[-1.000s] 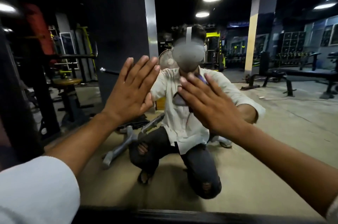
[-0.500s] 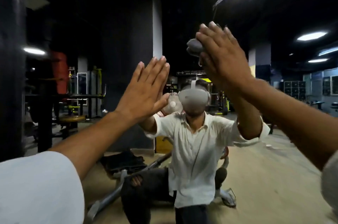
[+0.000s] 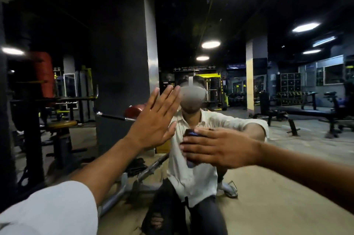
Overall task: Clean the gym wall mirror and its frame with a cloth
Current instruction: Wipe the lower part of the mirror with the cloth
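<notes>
The wall mirror (image 3: 287,181) fills the view and reflects a kneeling person in a white shirt and the gym behind. My left hand (image 3: 153,125) lies flat against the glass, fingers straight and pointing up. To its right, my right hand (image 3: 220,148) presses a dark blue-grey cloth (image 3: 189,132) onto the glass with straight fingers pointing left. Only the cloth's edges show, above and below the fingers. The mirror's bottom frame is out of view.
A dark upright strip (image 3: 4,119) runs down the left edge. All else is reflection: a black pillar (image 3: 122,62), a round stool (image 3: 61,124), a bar on the floor (image 3: 151,167), benches (image 3: 298,112) at the right, ceiling lights.
My right hand swept the cloth up from chest height to above the reflected head, then back down to chest height. My left hand stayed flat on the glass.
</notes>
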